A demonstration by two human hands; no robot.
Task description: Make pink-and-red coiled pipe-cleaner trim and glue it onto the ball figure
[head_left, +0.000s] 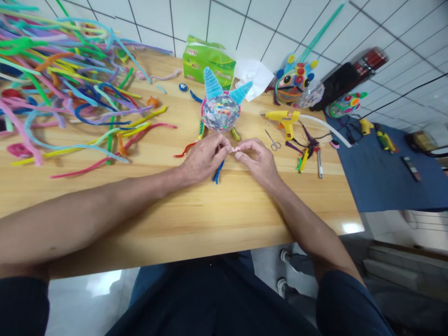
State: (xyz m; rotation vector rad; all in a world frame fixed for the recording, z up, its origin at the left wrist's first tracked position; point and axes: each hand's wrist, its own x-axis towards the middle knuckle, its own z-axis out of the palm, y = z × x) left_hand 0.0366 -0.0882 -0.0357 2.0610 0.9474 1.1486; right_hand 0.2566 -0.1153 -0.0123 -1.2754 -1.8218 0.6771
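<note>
Near the middle of the wooden table, my left hand (206,157) and my right hand (257,161) meet fingertip to fingertip. Between them they pinch a small pale pink piece (234,150), too small to tell its kind. Just beyond the hands stands a clear ball (221,113) filled with colourful bits, topped by two light blue pipe-cleaner ears (212,83). Blue pipe cleaners (217,173) show below my left hand, and a red one (184,150) lies beside it.
A heap of pipe cleaners (87,109) covers the left side. At the back is a green tissue pack (209,63). To the right lie a yellow glue gun (286,122), scissors (274,141), a pen (319,163) and a decorated ball figure (294,86). Another person's legs (297,266) stand below.
</note>
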